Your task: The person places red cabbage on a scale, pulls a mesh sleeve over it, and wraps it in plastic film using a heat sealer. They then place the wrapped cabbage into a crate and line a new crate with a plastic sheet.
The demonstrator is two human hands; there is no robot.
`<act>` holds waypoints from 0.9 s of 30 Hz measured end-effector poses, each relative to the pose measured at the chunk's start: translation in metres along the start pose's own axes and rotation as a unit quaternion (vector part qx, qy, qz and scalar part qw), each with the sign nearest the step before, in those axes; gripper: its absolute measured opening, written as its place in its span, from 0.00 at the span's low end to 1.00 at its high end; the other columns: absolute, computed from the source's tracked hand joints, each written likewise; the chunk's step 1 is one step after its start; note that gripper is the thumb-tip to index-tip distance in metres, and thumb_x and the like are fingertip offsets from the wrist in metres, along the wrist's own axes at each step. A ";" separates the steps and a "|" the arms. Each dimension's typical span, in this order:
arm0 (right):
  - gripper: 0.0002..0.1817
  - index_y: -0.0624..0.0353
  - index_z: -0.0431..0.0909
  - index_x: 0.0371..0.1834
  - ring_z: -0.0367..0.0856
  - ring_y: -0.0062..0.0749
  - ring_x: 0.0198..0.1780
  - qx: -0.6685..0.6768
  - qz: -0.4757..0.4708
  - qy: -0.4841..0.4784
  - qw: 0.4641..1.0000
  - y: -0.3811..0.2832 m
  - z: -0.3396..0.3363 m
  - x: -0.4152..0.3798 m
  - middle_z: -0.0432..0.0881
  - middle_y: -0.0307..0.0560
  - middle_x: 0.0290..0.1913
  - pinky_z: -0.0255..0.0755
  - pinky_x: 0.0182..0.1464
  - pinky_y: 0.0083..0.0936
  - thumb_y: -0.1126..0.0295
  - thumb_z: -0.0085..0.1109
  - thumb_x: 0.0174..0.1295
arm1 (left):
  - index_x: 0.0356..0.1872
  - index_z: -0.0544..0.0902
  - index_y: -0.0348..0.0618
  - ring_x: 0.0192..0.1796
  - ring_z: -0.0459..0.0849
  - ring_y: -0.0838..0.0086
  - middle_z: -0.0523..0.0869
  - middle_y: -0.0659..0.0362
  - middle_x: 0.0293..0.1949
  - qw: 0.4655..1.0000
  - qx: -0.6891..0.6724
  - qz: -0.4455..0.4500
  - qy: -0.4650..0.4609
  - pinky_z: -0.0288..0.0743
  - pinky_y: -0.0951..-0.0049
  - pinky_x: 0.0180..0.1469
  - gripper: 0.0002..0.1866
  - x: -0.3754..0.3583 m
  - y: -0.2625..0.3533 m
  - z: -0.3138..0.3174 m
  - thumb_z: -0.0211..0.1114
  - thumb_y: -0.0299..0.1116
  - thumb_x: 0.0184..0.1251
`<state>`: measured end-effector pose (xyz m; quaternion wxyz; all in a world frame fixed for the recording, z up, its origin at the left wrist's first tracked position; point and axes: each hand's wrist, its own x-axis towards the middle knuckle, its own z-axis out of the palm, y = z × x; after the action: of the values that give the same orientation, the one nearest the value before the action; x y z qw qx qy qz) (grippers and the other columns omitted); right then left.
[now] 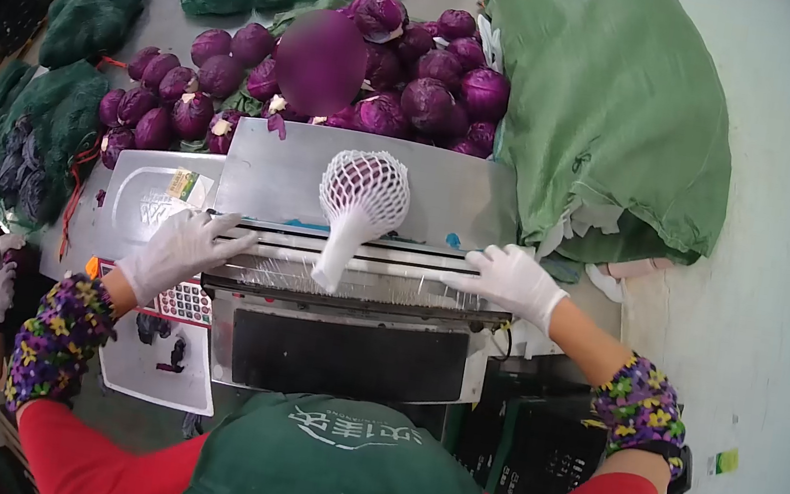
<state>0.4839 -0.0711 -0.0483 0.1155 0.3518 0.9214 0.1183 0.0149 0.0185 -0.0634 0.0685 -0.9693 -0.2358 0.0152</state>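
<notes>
A purple cabbage in a white foam net (366, 187) rests on the metal plate of a wrapping machine (276, 160), its gathered net end pointing toward me. Clear film (379, 285) stretches across the machine's front, below the cabbage. My white-gloved left hand (174, 251) is at the left end of the film, fingers bent round its edge. At the right end, my gloved right hand (514, 282) grips the film, fingers pointing left. Parts of both grips are hard to make out. Neither hand touches the cabbage.
Purple cabbages (428, 103) are piled behind the machine. A large green sack (617, 106) stands right; green net bags (52, 133) lie left. A white tray (144, 197) and a keypad scale (185, 301) sit left. Another person's gloved hands (4, 278) show at far left.
</notes>
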 end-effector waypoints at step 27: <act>0.45 0.59 0.52 0.75 0.70 0.32 0.65 0.802 0.091 0.083 0.585 0.007 0.005 0.125 0.71 0.49 0.65 0.61 0.71 0.28 0.76 0.66 0.54 | 0.63 0.72 0.38 0.52 0.79 0.83 0.83 0.63 0.51 0.537 -0.822 -0.190 -0.001 0.77 0.75 0.55 0.24 0.158 0.013 0.003 0.60 0.41 0.74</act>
<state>0.3990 0.0196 -0.0669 -0.3016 0.3726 0.6113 -0.6297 0.1608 0.0799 -0.0675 -0.7573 -0.5318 -0.3234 -0.1976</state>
